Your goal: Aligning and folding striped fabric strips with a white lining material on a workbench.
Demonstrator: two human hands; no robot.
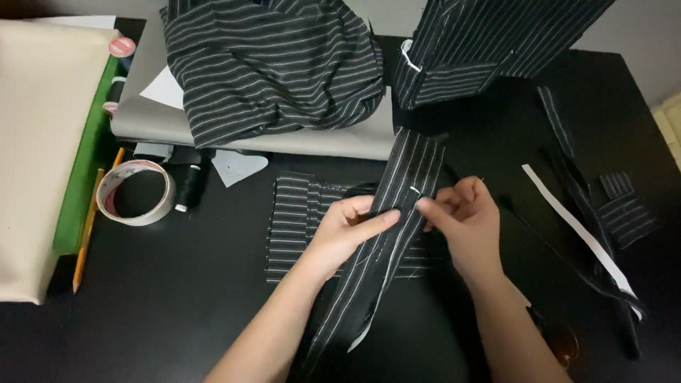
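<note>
I'm pinching the strip [397, 213] mid-table with left hand [347, 230] and right hand [464, 220]; loosening could unfold it.

Soft black cloth strip [397, 213] with thin white stripes, matt, pinched between bare hands: left hand [347, 230], right hand [464, 216]. Same striped cloth in the flat piece [291, 220] underneath and the crumpled heap [269, 64] behind. Smooth, dark, matt table [177, 312]. Shiny roll of tape [135, 191], whitish with a reddish inner side. Wooden yellow pencil [85, 241]. Black thread spool [190, 186], slightly glossy. Thin white paper strip [574, 227], flat and plain. Smooth grey sheet [326, 138] under the heap. Cream cloth [35, 142], matt, with a green board [81, 170] beside it.
</note>
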